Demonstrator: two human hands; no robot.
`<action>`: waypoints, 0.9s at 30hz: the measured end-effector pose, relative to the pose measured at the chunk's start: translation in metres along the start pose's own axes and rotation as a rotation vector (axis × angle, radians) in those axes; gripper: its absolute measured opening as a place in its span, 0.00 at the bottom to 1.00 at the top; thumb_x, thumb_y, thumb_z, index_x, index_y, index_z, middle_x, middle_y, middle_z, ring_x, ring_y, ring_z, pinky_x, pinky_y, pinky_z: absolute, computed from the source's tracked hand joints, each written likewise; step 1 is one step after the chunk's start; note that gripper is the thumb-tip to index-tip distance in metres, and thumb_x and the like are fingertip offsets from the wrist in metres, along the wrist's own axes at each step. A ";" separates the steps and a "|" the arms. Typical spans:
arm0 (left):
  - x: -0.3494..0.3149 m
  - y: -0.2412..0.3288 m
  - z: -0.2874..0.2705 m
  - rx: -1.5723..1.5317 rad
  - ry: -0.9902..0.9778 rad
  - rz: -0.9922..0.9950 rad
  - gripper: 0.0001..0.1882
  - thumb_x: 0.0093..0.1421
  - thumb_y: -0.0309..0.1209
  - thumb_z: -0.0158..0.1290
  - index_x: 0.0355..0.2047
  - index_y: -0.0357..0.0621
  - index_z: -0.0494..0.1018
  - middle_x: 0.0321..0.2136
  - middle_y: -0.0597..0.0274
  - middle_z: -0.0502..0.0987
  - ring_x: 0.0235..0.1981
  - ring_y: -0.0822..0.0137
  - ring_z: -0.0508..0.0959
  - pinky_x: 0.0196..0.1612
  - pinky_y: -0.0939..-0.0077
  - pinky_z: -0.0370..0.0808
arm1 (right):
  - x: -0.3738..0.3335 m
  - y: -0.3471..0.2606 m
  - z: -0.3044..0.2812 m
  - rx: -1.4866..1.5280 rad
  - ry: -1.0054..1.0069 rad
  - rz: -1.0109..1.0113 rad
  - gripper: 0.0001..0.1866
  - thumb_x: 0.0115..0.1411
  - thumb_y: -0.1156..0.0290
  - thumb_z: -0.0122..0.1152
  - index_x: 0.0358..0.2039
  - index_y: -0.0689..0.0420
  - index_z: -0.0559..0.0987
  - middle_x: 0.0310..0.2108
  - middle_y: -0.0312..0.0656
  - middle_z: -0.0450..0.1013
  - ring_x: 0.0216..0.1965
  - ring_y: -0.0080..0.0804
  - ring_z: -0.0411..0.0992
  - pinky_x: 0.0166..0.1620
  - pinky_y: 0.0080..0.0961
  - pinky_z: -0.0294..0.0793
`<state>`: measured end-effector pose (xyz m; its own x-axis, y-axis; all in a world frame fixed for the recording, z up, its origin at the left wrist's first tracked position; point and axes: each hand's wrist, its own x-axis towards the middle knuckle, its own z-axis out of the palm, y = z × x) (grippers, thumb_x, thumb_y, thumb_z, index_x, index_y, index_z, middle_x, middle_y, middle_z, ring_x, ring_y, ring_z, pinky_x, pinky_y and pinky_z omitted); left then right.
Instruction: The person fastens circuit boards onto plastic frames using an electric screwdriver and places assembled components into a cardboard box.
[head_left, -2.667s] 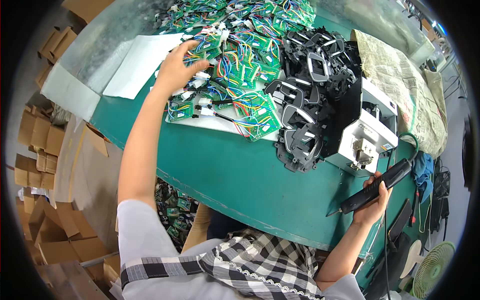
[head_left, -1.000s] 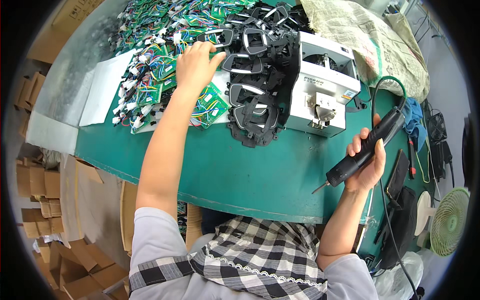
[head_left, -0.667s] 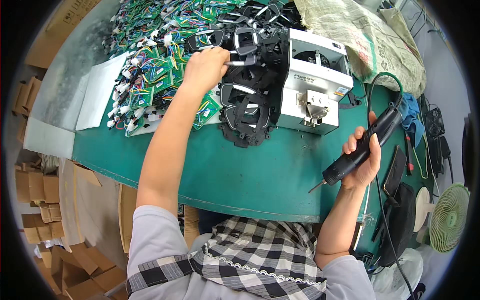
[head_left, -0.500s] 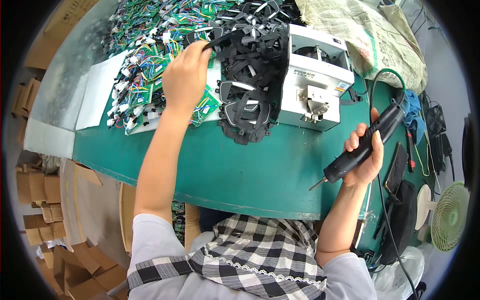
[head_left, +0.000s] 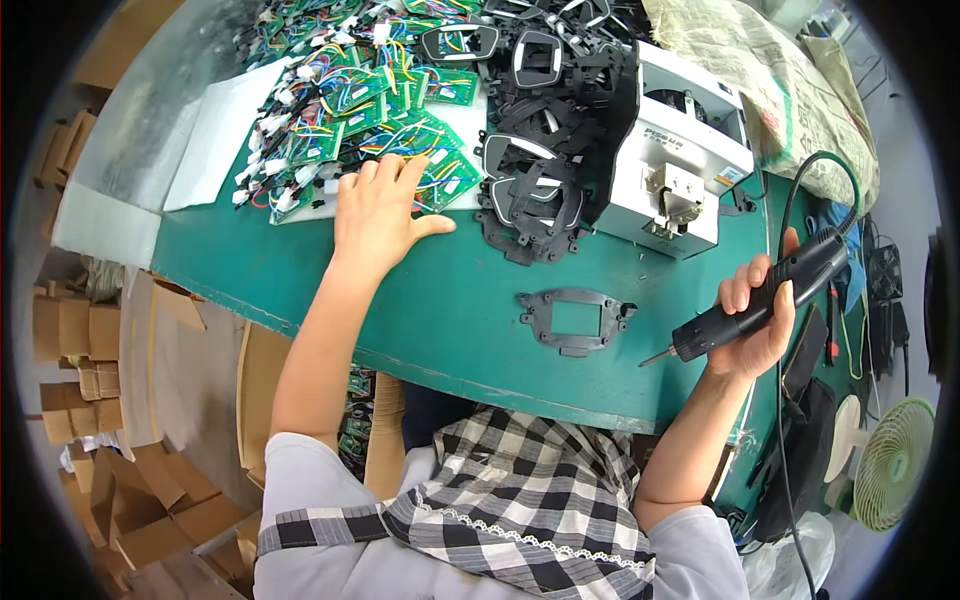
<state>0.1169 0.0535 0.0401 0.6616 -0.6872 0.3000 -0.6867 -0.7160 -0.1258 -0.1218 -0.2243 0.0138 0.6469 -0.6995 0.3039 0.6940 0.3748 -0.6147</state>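
My right hand (head_left: 752,318) is wrapped round a black electric screwdriver (head_left: 712,328), its bit pointing down to the left over the green tabletop. Fingers spread, my left hand (head_left: 385,215) is at the near edge of a heap of green circuit boards (head_left: 345,95) with coloured wires and white connectors. Whether its fingertips touch a board (head_left: 445,178) I cannot tell. A single black plastic frame (head_left: 540,322) with a rectangular opening lies flat on the table between my hands. More black plastic frames (head_left: 530,190) are piled beyond it.
A white metal screw feeder (head_left: 660,170) stands right of the frame pile. Behind it lies a woven sack (head_left: 770,75). The screwdriver's cable (head_left: 778,440) hangs past the table's right side, near a green fan (head_left: 895,465). Cardboard boxes (head_left: 150,500) stand on the floor at left.
A black plastic frame that my left hand held over the pile now lies on the table. My left hand has let go and moved to the boards. The view has shifted slightly.
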 end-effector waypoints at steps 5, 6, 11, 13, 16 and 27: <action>-0.004 -0.004 0.006 -0.072 0.102 -0.002 0.25 0.43 0.42 0.64 0.43 0.51 0.74 0.40 0.64 0.70 0.46 0.62 0.69 0.50 0.66 0.61 | -0.002 -0.001 0.007 0.030 0.002 -0.019 0.34 0.63 0.58 0.50 0.65 0.54 0.52 0.34 0.42 0.66 0.27 0.28 0.65 0.31 0.26 0.65; -0.006 -0.003 0.001 -0.081 0.132 -0.031 0.24 0.43 0.41 0.64 0.42 0.50 0.74 0.42 0.63 0.69 0.47 0.60 0.68 0.51 0.65 0.61 | -0.001 -0.001 0.001 0.042 -0.007 -0.005 0.35 0.63 0.55 0.51 0.66 0.51 0.51 0.35 0.43 0.67 0.28 0.30 0.65 0.33 0.29 0.65; -0.016 -0.014 -0.015 -0.529 0.389 -0.077 0.26 0.47 0.31 0.62 0.47 0.44 0.69 0.52 0.58 0.65 0.53 0.60 0.67 0.56 0.66 0.63 | 0.000 0.008 0.005 0.039 0.068 -0.088 0.27 0.64 0.57 0.51 0.59 0.53 0.60 0.35 0.44 0.64 0.32 0.32 0.65 0.35 0.31 0.67; -0.029 -0.014 -0.011 -1.123 0.451 -0.214 0.30 0.49 0.36 0.64 0.50 0.40 0.65 0.46 0.61 0.69 0.47 0.65 0.71 0.48 0.70 0.70 | 0.003 0.006 0.012 -0.004 0.137 -0.117 0.25 0.63 0.56 0.51 0.57 0.51 0.60 0.35 0.44 0.68 0.31 0.33 0.70 0.32 0.37 0.74; -0.041 0.017 -0.019 -1.137 0.427 -0.005 0.31 0.48 0.37 0.65 0.49 0.40 0.66 0.46 0.59 0.69 0.44 0.64 0.73 0.45 0.71 0.72 | 0.018 -0.008 0.024 -0.145 0.011 -0.219 0.24 0.63 0.56 0.51 0.55 0.53 0.61 0.33 0.45 0.70 0.26 0.34 0.71 0.30 0.40 0.76; -0.051 0.075 0.005 -0.715 0.096 0.297 0.25 0.40 0.35 0.67 0.39 0.43 0.74 0.40 0.59 0.77 0.39 0.58 0.77 0.41 0.67 0.73 | 0.083 0.004 0.087 -0.572 -0.206 -0.770 0.21 0.58 0.58 0.60 0.37 0.62 0.64 0.16 0.43 0.68 0.12 0.28 0.68 0.17 0.22 0.69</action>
<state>0.0335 0.0344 0.0109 0.4134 -0.8006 0.4338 -0.8799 -0.2286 0.4166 -0.0380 -0.2283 0.0998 0.1619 -0.4891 0.8570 0.7264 -0.5288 -0.4390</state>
